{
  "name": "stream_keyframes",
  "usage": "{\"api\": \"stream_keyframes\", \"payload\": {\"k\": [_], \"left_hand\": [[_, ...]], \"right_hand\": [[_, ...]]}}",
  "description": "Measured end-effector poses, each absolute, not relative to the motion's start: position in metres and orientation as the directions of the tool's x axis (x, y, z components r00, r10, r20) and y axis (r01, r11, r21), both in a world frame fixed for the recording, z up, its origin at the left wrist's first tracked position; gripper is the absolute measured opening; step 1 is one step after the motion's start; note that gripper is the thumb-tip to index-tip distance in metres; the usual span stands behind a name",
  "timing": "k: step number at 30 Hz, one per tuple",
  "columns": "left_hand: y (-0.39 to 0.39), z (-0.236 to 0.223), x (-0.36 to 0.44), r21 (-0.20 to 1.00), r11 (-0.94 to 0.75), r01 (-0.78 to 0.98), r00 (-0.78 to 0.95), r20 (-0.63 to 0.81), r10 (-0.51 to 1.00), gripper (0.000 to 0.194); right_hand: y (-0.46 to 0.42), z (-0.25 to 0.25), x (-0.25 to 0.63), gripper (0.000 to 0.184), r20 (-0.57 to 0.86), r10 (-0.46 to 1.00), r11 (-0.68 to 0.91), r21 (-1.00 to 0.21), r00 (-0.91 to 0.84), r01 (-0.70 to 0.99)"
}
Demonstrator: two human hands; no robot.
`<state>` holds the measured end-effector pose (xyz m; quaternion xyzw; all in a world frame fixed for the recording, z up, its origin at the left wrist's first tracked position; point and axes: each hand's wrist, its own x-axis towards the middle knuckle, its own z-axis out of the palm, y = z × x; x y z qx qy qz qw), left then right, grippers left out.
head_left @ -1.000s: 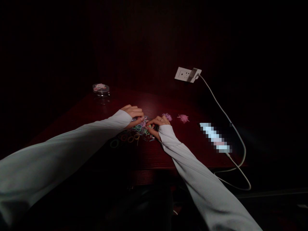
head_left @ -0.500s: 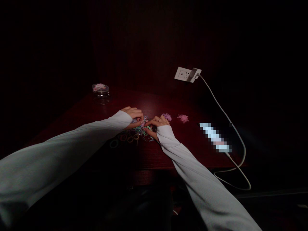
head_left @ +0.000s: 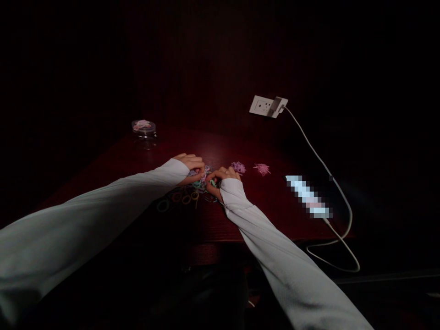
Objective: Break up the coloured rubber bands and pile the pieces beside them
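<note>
Dark wood table [head_left: 268, 220] under two reaching arms – a heap of small colored rubber bands [head_left: 197, 189] lies between the hands.
Left hand [head_left: 190, 167] and right hand [head_left: 223, 178] curl into the heap; whether either grip pinches a band, I cannot tell. Lilac bands [head_left: 238, 167] sit just beyond.

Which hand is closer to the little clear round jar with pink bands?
Left. The left hand is to the right of the clear round plastic jar, not touching it. The right hand is farther right, beyond the left hand.
</note>
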<state>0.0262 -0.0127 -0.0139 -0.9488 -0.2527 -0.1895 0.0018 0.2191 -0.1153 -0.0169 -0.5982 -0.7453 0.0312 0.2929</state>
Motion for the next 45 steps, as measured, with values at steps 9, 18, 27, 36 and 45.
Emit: {"api": "stream_keyframes", "payload": {"k": [9,18,27,36,45], "left_hand": [[-0.013,-0.019,0.029,0.126,-0.837,0.533,0.750,0.387,0.536,0.029],[-0.015,-0.016,0.028,0.163,-0.856,0.490,0.730,0.460,0.506,0.044],[-0.016,-0.012,0.028,0.179,-0.880,0.441,0.758,0.450,0.471,0.038],[-0.014,-0.019,0.030,0.222,-0.872,0.436,0.747,0.452,0.488,0.044],[-0.019,-0.018,0.030,0.217,-0.904,0.369,0.786,0.445,0.428,0.039]], "right_hand": [[-0.105,-0.022,0.228,0.009,0.407,0.912,0.290,-0.531,-0.060,0.797],[-0.100,-0.025,0.233,0.010,0.414,0.908,0.329,-0.620,-0.059,0.712],[-0.098,-0.026,0.233,0.012,0.425,0.902,0.353,-0.616,-0.080,0.705],[-0.108,-0.021,0.229,0.013,0.469,0.875,0.402,-0.567,-0.120,0.719],[-0.107,-0.022,0.230,0.013,0.488,0.862,0.427,-0.553,-0.137,0.716]]}}
